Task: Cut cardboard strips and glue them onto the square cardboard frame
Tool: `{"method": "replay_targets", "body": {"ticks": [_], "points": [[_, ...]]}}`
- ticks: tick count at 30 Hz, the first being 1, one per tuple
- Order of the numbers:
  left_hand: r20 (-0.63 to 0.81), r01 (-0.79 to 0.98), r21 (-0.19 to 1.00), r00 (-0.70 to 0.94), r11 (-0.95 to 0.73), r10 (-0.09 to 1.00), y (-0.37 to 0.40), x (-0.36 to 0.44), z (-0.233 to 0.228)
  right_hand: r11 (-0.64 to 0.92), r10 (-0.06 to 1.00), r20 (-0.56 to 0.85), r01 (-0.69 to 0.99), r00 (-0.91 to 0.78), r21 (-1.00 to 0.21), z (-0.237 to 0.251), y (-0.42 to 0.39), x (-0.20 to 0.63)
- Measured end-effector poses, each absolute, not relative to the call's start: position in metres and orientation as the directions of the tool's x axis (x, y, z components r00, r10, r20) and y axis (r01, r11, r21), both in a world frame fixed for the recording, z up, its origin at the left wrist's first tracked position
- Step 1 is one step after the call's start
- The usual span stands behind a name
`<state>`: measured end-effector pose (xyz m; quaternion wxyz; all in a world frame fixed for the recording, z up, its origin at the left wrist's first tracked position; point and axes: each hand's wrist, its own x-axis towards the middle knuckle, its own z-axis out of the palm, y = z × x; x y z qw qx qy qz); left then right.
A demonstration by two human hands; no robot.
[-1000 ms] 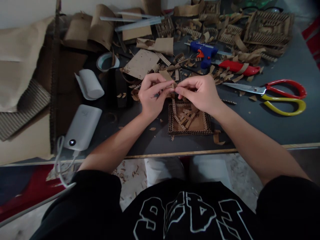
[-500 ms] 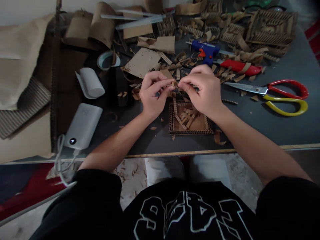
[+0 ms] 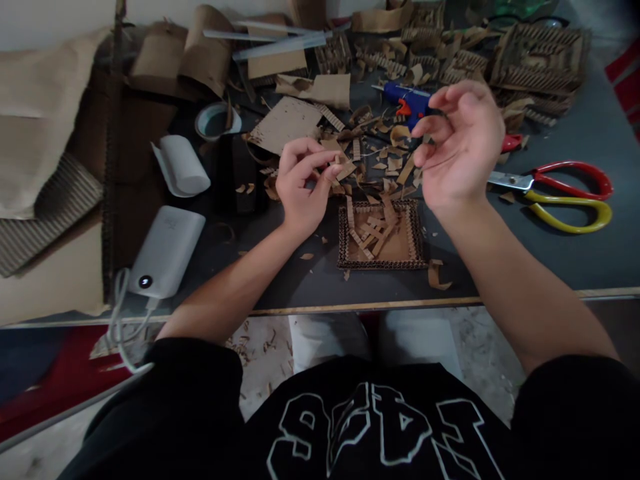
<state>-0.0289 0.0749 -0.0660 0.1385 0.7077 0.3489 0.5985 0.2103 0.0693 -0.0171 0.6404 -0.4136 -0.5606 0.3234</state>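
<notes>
Nearest the table's front edge (image 3: 400, 305) lies a small square cardboard frame (image 3: 381, 235), its border of corrugated strip complete on all four sides, while only a loose cluster of short strips sits inside, with bare backing showing around them; by that look the edging is done and the filling is only partly laid. Just above the frame's left corner, the left hand (image 3: 300, 190) pinches a small cardboard strip (image 3: 345, 171) between thumb and forefinger, the other fingers curled. That strip hangs close over the frame's far edge, not touching it. Raised to the right and well apart from the strip, the right hand (image 3: 457, 150) is loosely half-open, fingers bent; I cannot tell whether it holds a scrap. Farther back lie cut scraps (image 3: 387, 150), a blue glue gun (image 3: 407, 101) and, to the right, scissors (image 3: 565, 190).
</notes>
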Motion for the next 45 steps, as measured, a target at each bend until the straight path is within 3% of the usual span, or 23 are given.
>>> {"method": "replay_targets", "body": {"ticks": [6, 10, 16, 20, 24, 30, 34, 45], "points": [[0.749, 0.314, 0.629, -0.001, -0.711, 0.662, 0.076, -0.029, -0.067, 0.238, 0.938, 0.113, -0.373, 0.327, -0.897, 0.004, 0.065, 0.207], [0.754, 0.290, 0.626, 0.013, -0.724, 0.657, 0.077, -0.028, -0.067, 0.134, 0.954, -0.007, -0.446, 0.300, -0.885, 0.020, 0.052, 0.193], [0.716, 0.197, 0.633, 0.219, -0.748, 0.663, 0.069, -0.020, -0.057, 0.029, 0.999, 0.038, -0.378, -0.015, -0.925, 0.018, 0.041, 0.182], [0.665, 0.146, 0.661, 0.340, -0.736, 0.665, 0.059, -0.015, -0.048, 0.034, 0.989, 0.077, -0.319, -0.123, -0.947, 0.002, 0.048, 0.183], [0.647, 0.182, 0.674, 0.322, -0.716, 0.691, 0.057, -0.014, -0.046, 0.094, 0.988, 0.106, -0.111, -0.115, -0.989, -0.012, 0.056, 0.186], [0.642, 0.225, 0.673, 0.297, -0.705, 0.707, 0.059, -0.015, -0.048, 0.218, 0.973, 0.212, -0.060, 0.094, -0.974, -0.016, 0.069, 0.205], [0.662, 0.220, 0.664, 0.271, -0.715, 0.698, 0.061, -0.016, -0.050, 0.260, 0.937, 0.202, -0.183, 0.284, -0.948, -0.018, 0.081, 0.227], [0.669, 0.273, 0.643, 0.254, -0.715, 0.699, 0.061, -0.016, -0.053, 0.314, 0.946, 0.310, 0.032, -0.092, -0.949, -0.053, 0.093, 0.212]]}}
